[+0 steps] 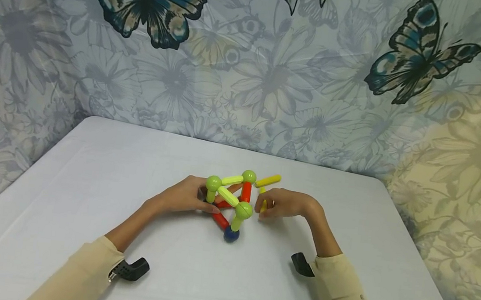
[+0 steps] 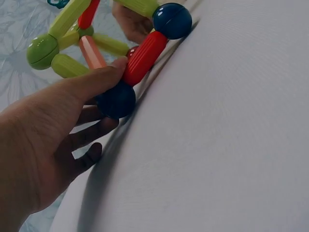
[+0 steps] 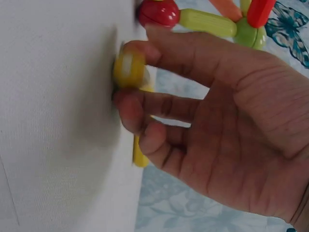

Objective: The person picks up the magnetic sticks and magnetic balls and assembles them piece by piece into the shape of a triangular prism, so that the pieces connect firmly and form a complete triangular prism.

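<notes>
A toy frame of rods and balls (image 1: 231,200) stands mid-table: lime green balls and rods on top, red rods below, a dark blue ball (image 1: 231,234) at the front. My left hand (image 1: 208,204) grips its left side. In the left wrist view my thumb (image 2: 104,77) presses a red rod (image 2: 145,57) while my fingers curl under a second dark blue ball (image 2: 116,100). My right hand (image 1: 263,208), just right of the frame, pinches a short yellow rod (image 3: 129,67) end-down on the table. Another yellow rod (image 1: 269,180) sticks out from the top green ball (image 1: 248,176).
The white table (image 1: 88,193) has rounded far corners and meets a hanging floral cloth with butterflies (image 1: 273,76) behind and on both sides. Black wrist camera mounts (image 1: 131,270) sit on both beige sleeves.
</notes>
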A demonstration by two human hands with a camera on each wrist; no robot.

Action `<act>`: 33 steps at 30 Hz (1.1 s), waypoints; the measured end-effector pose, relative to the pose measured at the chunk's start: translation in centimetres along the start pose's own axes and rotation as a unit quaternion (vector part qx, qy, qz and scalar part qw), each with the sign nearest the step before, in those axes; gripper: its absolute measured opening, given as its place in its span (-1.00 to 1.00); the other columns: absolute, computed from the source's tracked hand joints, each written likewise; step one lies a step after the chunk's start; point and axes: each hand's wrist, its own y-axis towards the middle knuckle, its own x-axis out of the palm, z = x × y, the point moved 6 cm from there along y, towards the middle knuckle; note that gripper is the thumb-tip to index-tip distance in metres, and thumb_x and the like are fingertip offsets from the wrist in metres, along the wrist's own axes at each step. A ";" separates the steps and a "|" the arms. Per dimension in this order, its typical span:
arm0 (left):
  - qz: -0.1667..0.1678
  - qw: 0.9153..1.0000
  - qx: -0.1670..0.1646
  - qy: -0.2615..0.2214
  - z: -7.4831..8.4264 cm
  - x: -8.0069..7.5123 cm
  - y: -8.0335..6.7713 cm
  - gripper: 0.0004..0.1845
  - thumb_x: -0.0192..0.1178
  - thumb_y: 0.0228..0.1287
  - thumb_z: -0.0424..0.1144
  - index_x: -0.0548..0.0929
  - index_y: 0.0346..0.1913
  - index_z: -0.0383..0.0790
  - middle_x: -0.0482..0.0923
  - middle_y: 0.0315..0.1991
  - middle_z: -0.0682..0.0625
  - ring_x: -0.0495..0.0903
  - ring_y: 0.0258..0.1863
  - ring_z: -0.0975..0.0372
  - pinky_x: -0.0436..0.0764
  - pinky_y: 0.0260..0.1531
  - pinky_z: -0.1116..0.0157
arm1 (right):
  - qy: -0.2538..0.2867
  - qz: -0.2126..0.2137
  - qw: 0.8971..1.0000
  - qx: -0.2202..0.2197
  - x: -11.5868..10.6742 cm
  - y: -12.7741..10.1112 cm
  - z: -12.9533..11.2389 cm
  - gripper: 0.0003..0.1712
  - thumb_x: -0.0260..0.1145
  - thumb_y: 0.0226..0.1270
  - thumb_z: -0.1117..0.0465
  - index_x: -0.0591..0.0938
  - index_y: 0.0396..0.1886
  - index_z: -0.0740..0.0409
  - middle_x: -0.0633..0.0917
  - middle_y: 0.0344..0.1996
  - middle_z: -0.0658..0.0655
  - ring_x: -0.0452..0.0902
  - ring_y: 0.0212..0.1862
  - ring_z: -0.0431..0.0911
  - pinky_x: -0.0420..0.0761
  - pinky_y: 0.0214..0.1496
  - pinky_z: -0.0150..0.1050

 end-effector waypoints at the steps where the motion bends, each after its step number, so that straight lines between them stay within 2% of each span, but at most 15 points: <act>1: 0.004 1.000 -0.003 0.000 -0.1 -0.1 -0.1 -0.62 0.58 0.15 -0.04 0.69 -0.02 0.01 0.59 -0.38 0.14 0.54 -0.35 0.28 0.55 -0.28 0.35 | -0.004 -0.012 1.000 0.003 0.2 0.0 0.0 -0.92 0.35 0.47 0.21 0.71 -0.16 0.10 0.61 -0.33 -0.04 0.46 -0.24 -0.19 0.46 -0.15 -0.32; 4: 0.030 0.999 -0.016 0.001 -0.4 -0.1 -0.2 -0.61 0.58 0.14 -0.04 0.68 -0.03 -0.02 0.53 -0.43 0.12 0.48 -0.42 0.29 0.51 -0.36 0.38 | -0.016 -0.022 0.999 0.017 0.5 0.0 0.1 -0.86 0.39 0.40 0.28 0.62 -0.38 0.11 0.50 -0.44 -0.06 0.39 -0.31 -0.20 0.39 -0.20 -0.32; 8: 0.089 0.995 -0.035 0.016 -0.5 0.4 -0.1 -0.66 0.55 0.17 -0.03 0.68 -0.12 -0.07 0.54 -0.46 0.10 0.47 -0.46 0.29 0.48 -0.42 0.37 | -0.037 -0.003 0.998 0.053 0.3 0.0 0.9 -0.73 0.48 0.29 0.32 0.52 -0.45 0.08 0.44 -0.48 -0.06 0.37 -0.35 -0.20 0.36 -0.24 -0.32; 11: 0.123 0.990 -0.046 0.041 -0.2 0.8 -0.1 -0.67 0.51 0.19 0.03 0.65 -0.21 -0.09 0.53 -0.50 0.10 0.47 -0.49 0.29 0.45 -0.46 0.36 | -0.038 0.028 0.996 0.078 0.0 0.1 1.4 -0.73 0.49 0.27 0.32 0.49 -0.34 0.10 0.46 -0.43 0.00 0.39 -0.32 -0.15 0.37 -0.22 -0.28; 14: 0.136 0.987 -0.048 0.065 -0.2 1.0 -0.2 -0.65 0.47 0.22 0.08 0.60 -0.25 -0.08 0.47 -0.54 0.10 0.43 -0.52 0.30 0.38 -0.50 0.37 | -0.037 0.045 0.994 0.093 -0.4 -0.2 1.4 -0.71 0.45 0.29 0.35 0.52 -0.12 0.10 0.57 -0.29 0.06 0.47 -0.22 -0.11 0.46 -0.14 -0.24; 18: 0.130 0.986 -0.032 0.098 -0.3 1.4 -0.2 -0.65 0.40 0.30 0.09 0.56 -0.31 -0.08 0.40 -0.59 0.13 0.38 -0.56 0.33 0.31 -0.51 0.41 | -0.052 0.003 0.993 0.103 -0.7 -1.6 1.3 -0.60 0.40 0.21 0.45 0.64 0.03 0.07 0.69 -0.16 0.06 0.56 -0.14 -0.11 0.59 -0.07 -0.21; 21: 0.132 0.984 -0.016 0.114 -0.3 1.5 -0.2 -0.63 0.37 0.34 0.09 0.54 -0.39 -0.10 0.39 -0.63 0.14 0.37 -0.58 0.35 0.30 -0.53 0.42 | -0.048 -0.036 0.996 0.069 -0.7 -2.5 0.5 -0.59 0.40 0.17 0.47 0.73 -0.01 0.04 0.71 -0.21 0.00 0.56 -0.18 -0.16 0.60 -0.08 -0.26; 23: 0.137 0.983 -0.009 0.122 -0.3 1.5 -0.2 -0.63 0.37 0.34 0.09 0.54 -0.41 -0.09 0.39 -0.64 0.15 0.36 -0.60 0.36 0.32 -0.49 0.40 | -0.030 -0.044 0.998 0.023 -0.7 -2.7 -0.8 -0.62 0.40 0.22 0.44 0.73 0.01 0.03 0.72 -0.22 -0.03 0.58 -0.18 -0.19 0.60 -0.08 -0.30; 25: 0.142 0.981 -0.010 0.135 -0.3 1.5 -0.3 -0.62 0.35 0.35 0.10 0.53 -0.44 -0.08 0.38 -0.64 0.16 0.35 -0.61 0.36 0.35 -0.40 0.36 | -0.009 -0.031 0.999 -0.025 -0.7 -2.6 -2.5 -0.69 0.40 0.31 0.37 0.70 0.02 0.06 0.72 -0.22 -0.03 0.59 -0.18 -0.21 0.61 -0.07 -0.31; 28: 0.142 0.978 -0.015 0.150 -0.4 1.5 -0.2 -0.61 0.32 0.37 0.12 0.52 -0.45 -0.06 0.39 -0.64 0.16 0.34 -0.60 0.37 0.38 -0.25 0.28 | 0.001 0.003 0.997 -0.072 -0.6 -2.3 -5.0 -0.76 0.37 0.37 0.35 0.66 0.00 0.13 0.75 -0.23 0.01 0.61 -0.22 -0.22 0.64 -0.10 -0.32; 33: 0.138 0.978 -0.016 0.155 -0.5 1.6 -0.1 -0.64 0.31 0.38 0.14 0.54 -0.40 -0.03 0.42 -0.61 0.18 0.38 -0.57 0.37 0.39 -0.20 0.24 | -0.021 0.067 0.994 -0.084 -0.2 -1.8 -7.5 -0.83 0.36 0.38 0.40 0.64 -0.09 0.18 0.74 -0.32 0.07 0.54 -0.35 -0.24 0.58 -0.22 -0.39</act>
